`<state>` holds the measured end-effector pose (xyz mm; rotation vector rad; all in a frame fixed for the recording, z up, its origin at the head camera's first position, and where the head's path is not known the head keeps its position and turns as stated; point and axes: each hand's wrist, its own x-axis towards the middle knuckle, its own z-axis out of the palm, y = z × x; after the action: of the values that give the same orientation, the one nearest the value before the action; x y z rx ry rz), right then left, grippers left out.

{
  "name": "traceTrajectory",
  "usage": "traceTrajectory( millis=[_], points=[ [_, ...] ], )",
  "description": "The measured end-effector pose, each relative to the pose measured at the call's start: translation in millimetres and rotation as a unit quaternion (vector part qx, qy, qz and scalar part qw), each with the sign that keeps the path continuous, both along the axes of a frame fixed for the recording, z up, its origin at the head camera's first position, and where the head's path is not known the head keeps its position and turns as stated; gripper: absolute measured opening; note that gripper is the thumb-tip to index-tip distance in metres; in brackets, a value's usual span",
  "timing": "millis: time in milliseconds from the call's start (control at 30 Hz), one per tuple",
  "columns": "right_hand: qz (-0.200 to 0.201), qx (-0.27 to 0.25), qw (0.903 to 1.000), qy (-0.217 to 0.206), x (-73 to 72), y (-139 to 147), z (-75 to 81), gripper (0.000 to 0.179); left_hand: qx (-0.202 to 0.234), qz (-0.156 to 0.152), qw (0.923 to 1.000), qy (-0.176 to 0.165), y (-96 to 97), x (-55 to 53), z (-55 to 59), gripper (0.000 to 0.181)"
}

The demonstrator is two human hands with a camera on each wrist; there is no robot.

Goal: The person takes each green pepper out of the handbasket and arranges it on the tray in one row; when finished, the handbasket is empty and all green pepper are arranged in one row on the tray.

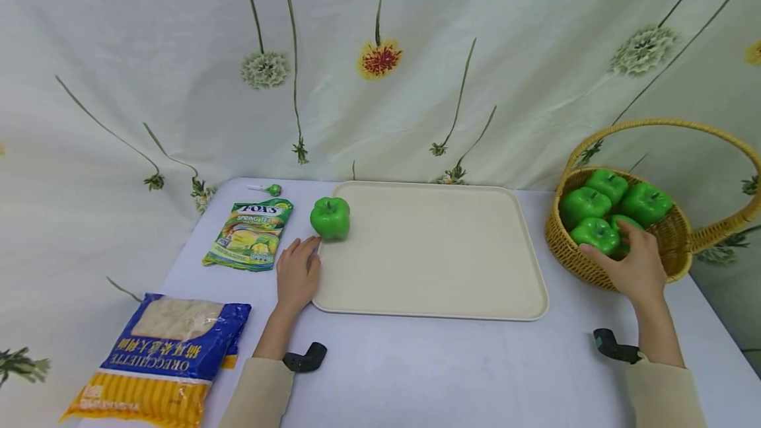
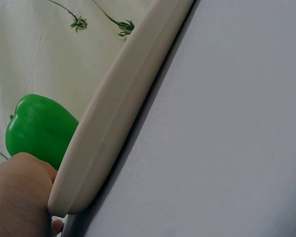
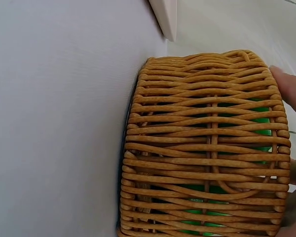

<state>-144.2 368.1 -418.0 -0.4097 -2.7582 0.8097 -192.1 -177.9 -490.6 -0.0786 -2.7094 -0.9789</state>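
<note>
Green pepper [image 1: 621, 251] in the basket [image 1: 571, 260] is gripped by the right hand [image 1: 641, 272], fingers curled round it. The left hand [image 1: 296, 275] is rested loosely by the tray [image 1: 431, 249], nothing held. Packed that tight, neighbouring peppers [image 1: 585, 206] could get knocked loose, or the basket tipped if its rim's caught.

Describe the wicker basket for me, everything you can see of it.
The basket is golden-brown and rounded, seemingly wicker, its strands woven in rows with gaps that show green in the right-wrist view. One tall arched handle spans it. It stands upright on the white table, right of the tray. At least five shiny green peppers lie inside. The right hand reaches over its near rim; whether it touches the rim is unclear.
</note>
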Motion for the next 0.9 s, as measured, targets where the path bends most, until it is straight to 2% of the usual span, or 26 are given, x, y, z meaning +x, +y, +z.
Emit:
traceTrajectory(
  millis=[300, 500, 633, 767, 900],
  points=[
    [0.0, 0.026, 0.9997, -0.003, 1.1, -2, 1.0, 0.079, 0.001, -0.001, 1.0, -0.009, 0.1, -1.1, -0.2, 0.041],
    [-0.003, 0.02, 0.9998, 0.002, 0.1, -5, 2.4, 0.077, 0.005, 0.0, 1.0, -0.002, -0.7, 0.0, -0.3, 0.04],
    [-0.003, 0.006, 0.9999, 0.014, 0.2, -4, 2.9, 0.075, 0.005, -0.002, 1.0, -0.004, -1.2, 0.3, -0.2, 0.04],
    [-0.006, -0.025, 0.9987, 0.045, 1.3, -1, 4.9, 0.07, 0.002, -0.003, 1.0, -0.007, -0.9, 0.0, 0.2, 0.041],
    [-0.027, -0.065, 0.9954, 0.066, 3.6, 1, 11.4, 0.069, 0.002, -0.001, 0.9999, -0.01, -0.5, -0.4, 0.7, 0.041]
  ],
)
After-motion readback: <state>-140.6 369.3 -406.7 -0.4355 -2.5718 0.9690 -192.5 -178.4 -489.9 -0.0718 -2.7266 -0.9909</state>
